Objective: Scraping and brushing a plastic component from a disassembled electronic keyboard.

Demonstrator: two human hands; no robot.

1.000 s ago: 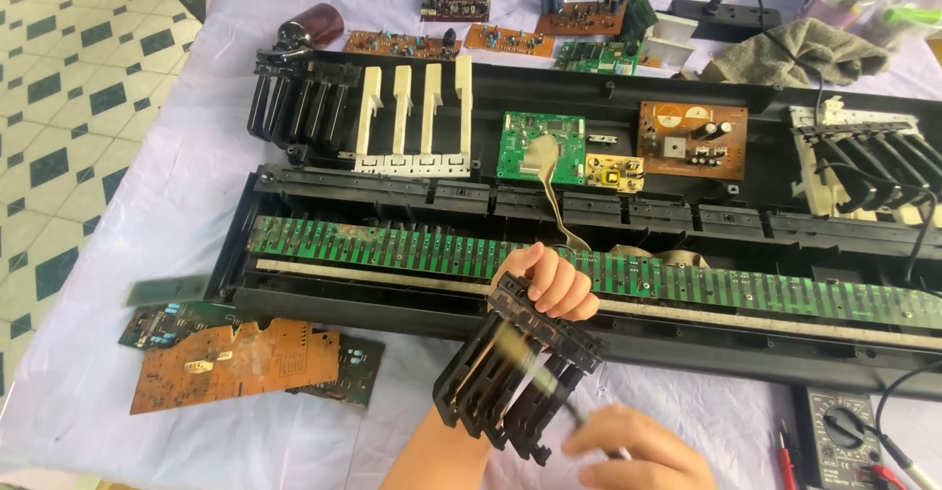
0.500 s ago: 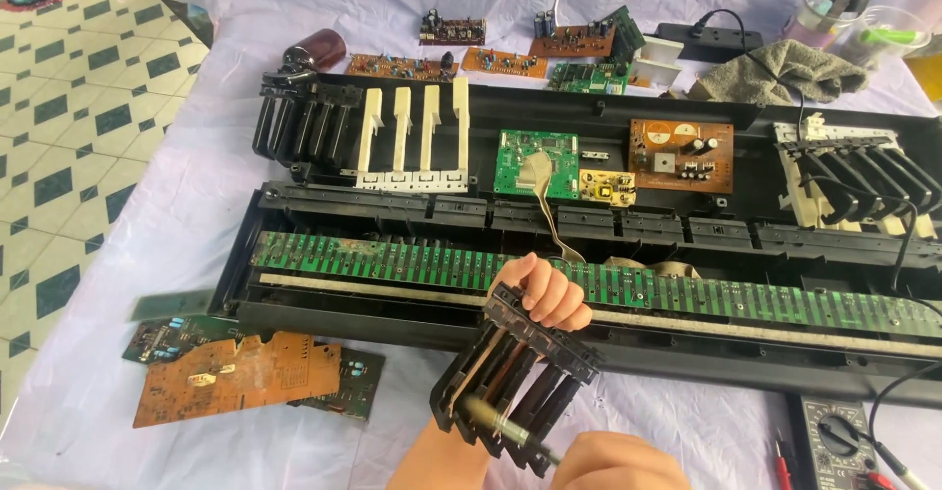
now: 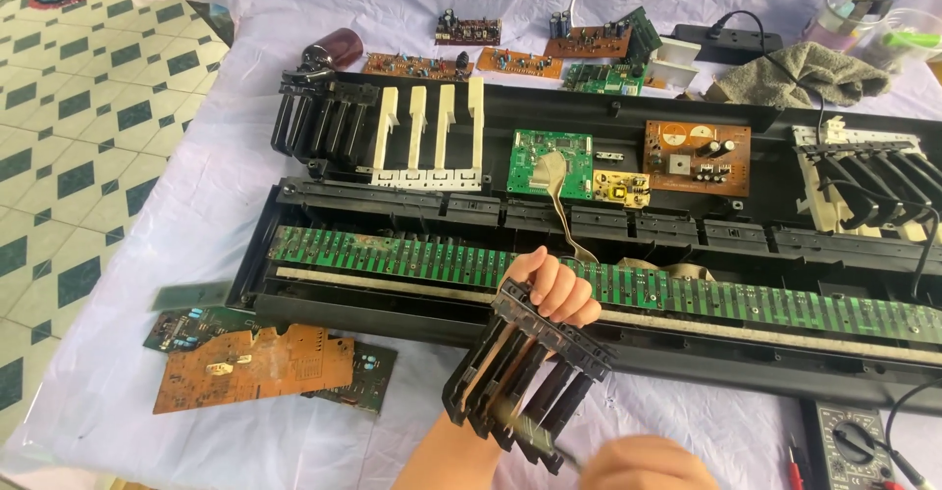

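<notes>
Since earlier I see right hand [image 3: 648, 463] drop lower | left hand [image 3: 554, 286] clamps one key block [image 3: 525, 367] | right grip unclear | four white keys [image 3: 429, 127]

Your right hand [image 3: 643, 463] is cut off by the bottom edge of the frame, so only its knuckles show, and whatever it holds is a blur against the black key block [image 3: 525, 377]. You cannot tell what that thin tool is, or whether the fingers close on it. Your left hand [image 3: 554, 284] has its palm hidden behind the key block's top rail; only fingertips show. The multimeter [image 3: 852, 446] at lower right runs off the bottom edge. The long green contact board [image 3: 392, 255] and the black keyboard case [image 3: 687, 353] run off the right edge. The parts on the small circuit boards [image 3: 469, 29] at the top are too small to make out.
</notes>
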